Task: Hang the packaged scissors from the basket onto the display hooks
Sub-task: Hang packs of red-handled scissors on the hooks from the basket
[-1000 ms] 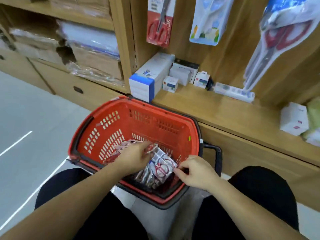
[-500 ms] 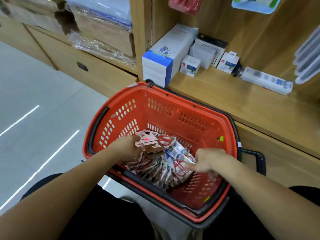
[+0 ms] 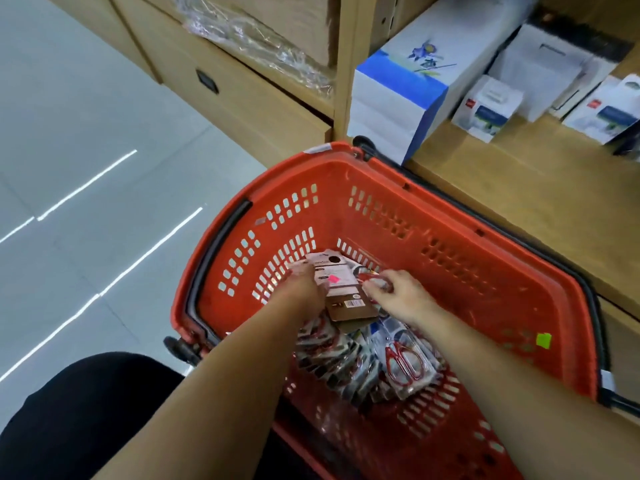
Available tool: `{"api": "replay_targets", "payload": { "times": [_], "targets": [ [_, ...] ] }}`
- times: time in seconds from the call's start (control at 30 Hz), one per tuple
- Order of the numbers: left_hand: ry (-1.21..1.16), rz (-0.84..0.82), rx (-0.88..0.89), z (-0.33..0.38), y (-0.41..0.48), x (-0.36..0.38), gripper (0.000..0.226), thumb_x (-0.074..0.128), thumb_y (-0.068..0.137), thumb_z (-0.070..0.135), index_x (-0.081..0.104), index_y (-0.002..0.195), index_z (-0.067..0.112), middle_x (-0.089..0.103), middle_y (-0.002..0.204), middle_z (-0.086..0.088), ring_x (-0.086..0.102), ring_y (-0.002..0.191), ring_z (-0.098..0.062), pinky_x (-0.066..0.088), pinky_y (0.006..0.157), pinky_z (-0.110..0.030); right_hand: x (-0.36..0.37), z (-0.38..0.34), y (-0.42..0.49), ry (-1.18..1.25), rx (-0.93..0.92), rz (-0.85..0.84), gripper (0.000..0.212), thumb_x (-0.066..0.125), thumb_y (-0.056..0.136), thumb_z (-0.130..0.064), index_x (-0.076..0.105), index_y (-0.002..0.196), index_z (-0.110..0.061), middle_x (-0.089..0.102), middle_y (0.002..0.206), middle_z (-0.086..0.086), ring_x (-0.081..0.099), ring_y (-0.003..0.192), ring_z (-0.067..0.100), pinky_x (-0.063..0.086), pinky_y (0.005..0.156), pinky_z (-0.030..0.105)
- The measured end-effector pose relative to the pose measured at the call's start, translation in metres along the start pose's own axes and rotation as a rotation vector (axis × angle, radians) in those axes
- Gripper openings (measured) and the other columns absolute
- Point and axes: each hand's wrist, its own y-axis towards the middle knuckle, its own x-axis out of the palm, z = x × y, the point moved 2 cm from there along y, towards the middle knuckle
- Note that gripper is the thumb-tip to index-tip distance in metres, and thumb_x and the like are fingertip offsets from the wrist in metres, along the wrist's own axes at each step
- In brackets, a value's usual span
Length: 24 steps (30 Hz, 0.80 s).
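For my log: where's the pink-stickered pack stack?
Head view, centre: pack stack inside the red basket, held by the left hand, right hand beside it.

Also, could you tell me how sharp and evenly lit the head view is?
Head view: soft overall; boxes at upper right are smeared; glare streaks cross the floor; wide-angle distortion bows the basket rim; left hand and right hand gripping packs are clear, their print illegible.

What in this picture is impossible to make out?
- The display hooks: head view, cut off above the top edge.
- Print on the card stack in the left hand: head view, blurred.
- Lower packs in the basket: hidden under both forearms.
- Hold of the right hand: fingertips blur against a pack.
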Motion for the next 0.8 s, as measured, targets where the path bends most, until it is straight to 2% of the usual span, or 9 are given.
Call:
{"api": "replay_targets", "payload": {
  "times": [0.17,0.27,0.4,0.5,0.57,0.63,0.67,0.73,0.8],
  "targets": [
    [0.16,-0.076,-0.08,0.003,0.017,0.022,0.085,0.032,0.1,0.075,0.0,0.167,0.034,0.016,0.173,-0.016,0.02,0.157,-0.043,0.019,0.126,-0.058,0.013,-0.006,0.017,-0.183,-0.058,0.007,0.082,0.047,0.092,-0.08,0.045,0.155,-0.027,0.045,0.154,0.002,0.04,0.142,0.029,0.042,0.115,0.047],
    [0.166,-0.074,-0.092,0.002,0.019,0.027,0.099,0.049,0.095,0.074,-0.001,0.167,0.029,0.015,0.173,-0.016,0.014,0.159,-0.041,0.013,0.124,-0.063,0.029,0.003,0.014,-0.161,0.062,-0.045,0.091,0.048,0.088,-0.084,0.041,0.157,-0.025,0.039,0.154,0.006,0.036,0.146,0.031,0.04,0.115,0.045],
    [0.01,-0.007,-0.135,0.006,0.02,0.023,0.114,0.076,0.076,0.066,0.012,0.163,0.029,0.039,0.16,-0.014,0.034,0.15,-0.038,0.026,0.123,-0.062,0.039,0.014,0.012,-0.052,0.108,-0.019,0.098,0.059,0.081,-0.086,0.043,0.158,-0.027,0.03,0.165,0.004,0.027,0.153,0.029,0.031,0.12,0.043],
    [-0.284,0.024,-0.196,0.001,0.028,0.021,0.127,0.084,0.047,0.057,0.022,0.155,0.032,0.061,0.134,-0.006,0.057,0.128,-0.032,0.049,0.109,-0.055,0.035,0.016,0.016,-0.038,0.134,-0.005,0.087,0.061,0.077,-0.087,0.06,0.144,-0.032,0.049,0.153,0.002,0.037,0.146,0.027,0.036,0.118,0.043],
    [-0.509,0.034,-0.244,-0.003,0.034,0.022,0.103,0.094,0.057,0.036,0.041,0.145,0.026,0.068,0.12,-0.001,0.066,0.114,-0.026,0.058,0.1,-0.047,0.031,0.02,0.019,-0.045,0.118,0.028,0.06,0.06,0.08,-0.085,0.077,0.108,-0.035,0.063,0.132,0.001,0.051,0.132,0.027,0.043,0.111,0.042],
    [-0.669,0.047,-0.282,0.0,0.028,0.015,0.053,0.089,0.078,0.014,0.057,0.119,0.021,0.072,0.11,-0.002,0.07,0.103,-0.021,0.062,0.091,-0.04,0.03,0.022,0.018,0.029,0.099,0.063,0.045,0.067,0.084,-0.074,0.071,0.07,-0.032,0.066,0.111,0.001,0.063,0.115,0.028,0.051,0.1,0.04],
    [-0.71,0.02,-0.284,0.002,0.025,0.011,0.036,0.083,0.085,0.008,0.058,0.106,0.021,0.07,0.104,-0.002,0.069,0.098,-0.02,0.062,0.087,-0.035,0.031,0.022,0.017,0.057,0.095,0.076,0.043,0.07,0.086,-0.068,0.066,0.067,-0.029,0.063,0.108,0.001,0.066,0.11,0.028,0.053,0.096,0.039],
    [-0.749,-0.016,-0.304,0.002,0.023,0.009,0.026,0.073,0.093,0.003,0.052,0.095,0.019,0.064,0.092,-0.002,0.067,0.095,-0.021,0.059,0.082,-0.03,0.033,0.022,0.014,0.022,0.098,0.085,0.031,0.075,0.086,-0.059,0.067,0.092,-0.03,0.055,0.116,0.0,0.063,0.116,0.028,0.053,0.097,0.039],
    [-0.745,-0.028,-0.334,-0.001,0.023,0.009,0.021,0.069,0.096,0.001,0.055,0.106,0.014,0.066,0.1,-0.007,0.068,0.1,-0.025,0.06,0.092,-0.036,0.038,0.023,0.013,-0.034,0.131,0.045,0.057,0.08,0.083,-0.058,0.064,0.128,-0.026,0.052,0.132,0.003,0.055,0.129,0.029,0.049,0.107,0.042]
  ]
}}
